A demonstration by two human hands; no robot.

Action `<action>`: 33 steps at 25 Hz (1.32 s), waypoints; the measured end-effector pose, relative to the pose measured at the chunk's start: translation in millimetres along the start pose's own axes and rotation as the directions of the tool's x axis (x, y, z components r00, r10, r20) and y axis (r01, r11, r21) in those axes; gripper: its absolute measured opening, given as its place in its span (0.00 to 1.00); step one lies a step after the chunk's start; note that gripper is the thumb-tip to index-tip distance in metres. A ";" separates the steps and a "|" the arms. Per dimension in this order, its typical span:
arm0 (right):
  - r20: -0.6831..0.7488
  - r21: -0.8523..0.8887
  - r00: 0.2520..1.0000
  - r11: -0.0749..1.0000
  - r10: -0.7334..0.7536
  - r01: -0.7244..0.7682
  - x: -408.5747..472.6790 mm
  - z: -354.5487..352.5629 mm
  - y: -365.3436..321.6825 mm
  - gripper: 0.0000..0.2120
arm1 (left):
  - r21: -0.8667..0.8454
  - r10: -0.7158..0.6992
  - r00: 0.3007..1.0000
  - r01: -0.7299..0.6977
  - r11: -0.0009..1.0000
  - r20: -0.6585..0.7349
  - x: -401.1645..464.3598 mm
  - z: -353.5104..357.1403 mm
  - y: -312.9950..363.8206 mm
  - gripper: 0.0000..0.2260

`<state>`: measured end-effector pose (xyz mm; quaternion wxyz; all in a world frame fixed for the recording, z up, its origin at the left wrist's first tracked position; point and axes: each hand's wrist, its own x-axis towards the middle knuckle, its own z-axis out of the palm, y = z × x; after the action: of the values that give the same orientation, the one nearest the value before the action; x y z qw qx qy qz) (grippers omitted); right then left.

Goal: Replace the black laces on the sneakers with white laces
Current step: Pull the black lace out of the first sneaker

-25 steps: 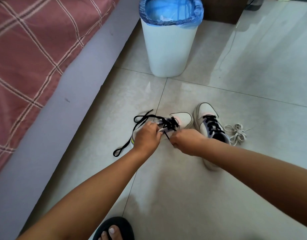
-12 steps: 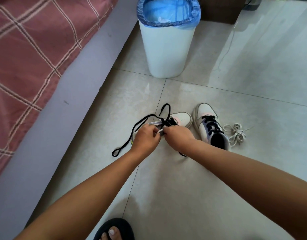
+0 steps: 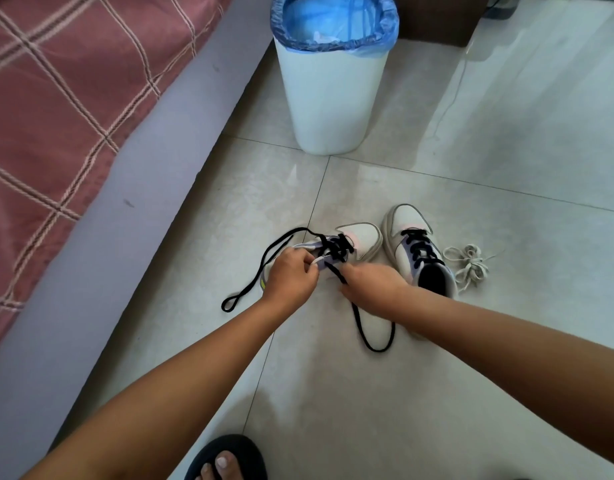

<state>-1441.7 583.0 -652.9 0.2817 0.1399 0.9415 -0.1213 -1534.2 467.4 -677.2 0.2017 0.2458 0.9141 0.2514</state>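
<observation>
Sneakers (image 3: 414, 251) on glossy tiled floor (image 3: 471, 375), white bin (image 3: 329, 98), bed edge (image 3: 108, 237)

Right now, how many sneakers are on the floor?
2. One sneaker lies under both hands, its black lace half pulled out. The other sneaker stands just to its right, still laced in black, beside the bundle of white laces. None seems hidden.

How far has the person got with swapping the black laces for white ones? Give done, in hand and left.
Done: the left shoe's black lace is partly pulled loose.
In hand: the left hand grips that shoe; the right hand pulls its lace.
Left: the right shoe is fully laced in black; the white laces lie bundled beside it.
</observation>
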 end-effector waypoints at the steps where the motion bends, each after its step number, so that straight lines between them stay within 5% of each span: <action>1: -0.077 0.067 0.997 0.998 0.019 -0.014 11.3 -3.9 -3.8 0.15 | -0.016 0.000 1.000 0.000 1.000 0.015 -0.3 0.9 -0.1 0.06; 4: -0.135 0.063 0.991 0.998 0.001 0.007 22.9 -4.6 -6.8 0.12 | -0.039 -0.011 1.000 0.012 0.999 0.021 -3.1 3.0 1.3 0.05; 8: 0.329 -0.337 0.934 0.906 -0.142 0.257 -1.9 3.2 -1.9 0.11 | -0.030 -0.057 0.996 0.055 0.998 -0.074 -7.6 6.8 6.5 0.06; 10: 0.197 -0.317 0.976 0.936 -0.096 0.156 -5.7 0.3 2.5 0.12 | -0.055 -0.109 0.991 0.105 0.993 -0.082 -10.2 7.7 11.1 0.06; 13: -0.166 -0.003 0.984 0.998 0.057 -0.058 2.1 -14.1 10.8 0.12 | -0.177 -0.118 0.991 0.127 0.976 0.062 -22.1 5.3 21.1 0.07; 16: -0.114 0.518 0.970 0.846 0.216 -0.128 3.8 -7.5 7.9 0.16 | -0.080 0.058 0.998 -0.058 0.995 -0.009 -21.5 -4.1 22.1 0.09; 18: -0.062 0.663 0.966 0.734 0.252 -0.149 6.0 2.1 -3.3 0.23 | 0.052 0.067 0.996 -0.070 0.996 0.056 -10.4 -6.9 16.5 0.16; 24: -0.245 0.603 0.917 0.790 0.315 -0.111 25.6 16.0 -5.9 0.16 | 0.208 0.155 0.984 -0.170 0.963 0.086 18.1 0.8 16.2 0.20; 29: -0.230 0.599 0.970 0.797 0.075 0.080 3.8 15.6 36.2 0.16 | 0.356 0.491 0.862 -0.423 0.833 -0.126 2.2 0.9 -29.3 0.20; 33: -0.305 0.285 0.951 0.949 -0.044 0.135 5.0 17.9 43.3 0.16 | 0.480 0.568 0.817 -0.461 0.746 -0.098 2.4 1.4 -29.6 0.13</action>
<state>-1422.5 618.8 -676.7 0.1073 0.1547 0.9486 -0.2543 -1545.8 446.9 -695.4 -0.0474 0.4965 0.8592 0.1143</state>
